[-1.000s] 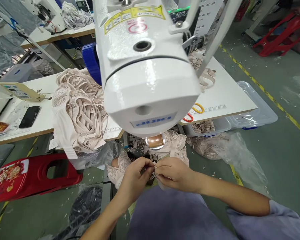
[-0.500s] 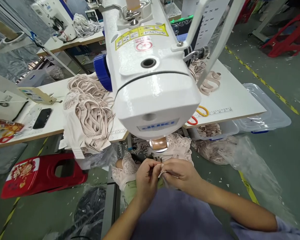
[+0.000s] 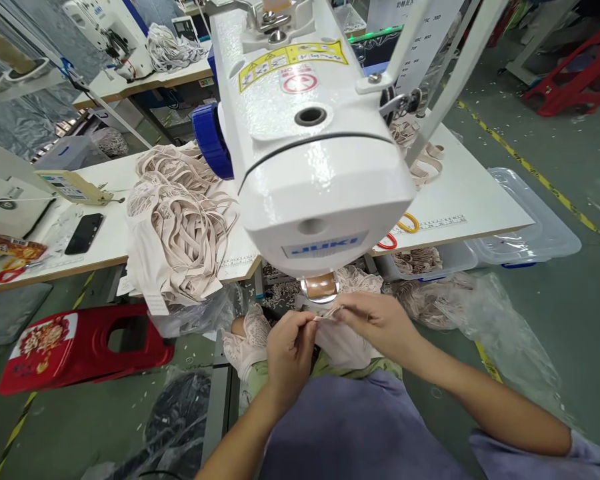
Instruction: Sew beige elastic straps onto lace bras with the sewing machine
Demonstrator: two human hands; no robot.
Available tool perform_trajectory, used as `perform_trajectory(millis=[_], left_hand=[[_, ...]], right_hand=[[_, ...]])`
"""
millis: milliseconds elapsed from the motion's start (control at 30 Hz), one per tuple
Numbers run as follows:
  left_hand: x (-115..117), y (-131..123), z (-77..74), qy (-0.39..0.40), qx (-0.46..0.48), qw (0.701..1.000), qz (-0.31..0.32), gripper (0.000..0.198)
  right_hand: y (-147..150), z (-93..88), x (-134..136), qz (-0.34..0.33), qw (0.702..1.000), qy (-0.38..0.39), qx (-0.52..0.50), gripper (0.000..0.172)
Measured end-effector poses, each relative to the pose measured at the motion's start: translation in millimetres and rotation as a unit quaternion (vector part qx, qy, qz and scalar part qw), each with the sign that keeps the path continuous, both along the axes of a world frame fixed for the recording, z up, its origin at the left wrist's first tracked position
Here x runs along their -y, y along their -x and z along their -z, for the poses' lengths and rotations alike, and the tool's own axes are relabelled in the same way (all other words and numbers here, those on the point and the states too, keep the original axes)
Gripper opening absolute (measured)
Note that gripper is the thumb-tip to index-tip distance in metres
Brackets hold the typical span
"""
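Observation:
My left hand (image 3: 291, 350) pinches one end of the upper edge of a beige fabric piece (image 3: 344, 345). At the other end of that edge, the thumb and fingers of my right hand (image 3: 383, 327) are closed on it. The cloth hangs between and below my hands, over my lap. Just above them is the head of a white sewing machine (image 3: 325, 200), whose needle area is hidden from this angle. Beige lace cups (image 3: 255, 331) lie by my left knee, and more lace (image 3: 360, 279) shows behind my right hand.
A heap of beige straps and lace (image 3: 180, 233) covers the table's left part. On the right are yellow-handled scissors (image 3: 409, 223) and a ruler (image 3: 445, 221). A red stool (image 3: 87, 350) stands at lower left, and a clear plastic bin (image 3: 525, 227) at right.
My hands have moved apart, the right one going right and slightly up. The fabric edge is now stretched between them, and more of the cloth shows hanging below. The view has shifted slightly.

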State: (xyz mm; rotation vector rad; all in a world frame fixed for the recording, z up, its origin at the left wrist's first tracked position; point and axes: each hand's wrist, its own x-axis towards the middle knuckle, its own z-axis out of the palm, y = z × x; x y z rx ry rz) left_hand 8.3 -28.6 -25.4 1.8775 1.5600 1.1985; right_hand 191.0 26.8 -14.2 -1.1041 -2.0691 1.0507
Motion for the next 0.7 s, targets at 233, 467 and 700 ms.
perform_trajectory(millis=[233, 467, 700], left_hand=[[-3, 7, -17.8, -0.101, -0.070, 0.986, 0.114, 0.016], [-10, 8, -19.4, -0.064, -0.049, 0.991, 0.107, 0.009], [-16, 10, -26.0, 0.088, -0.029, 0.990, 0.110, 0.018]], right_hand=[[-7, -24.6, -16, -0.082, 0.994, 0.013, 0.068, 0.019], [-6, -31.1, -18, -0.104, 0.986, 0.119, 0.054, 0.014], [-6, -31.7, -18, -0.129, 0.987, 0.063, 0.073, 0.014]])
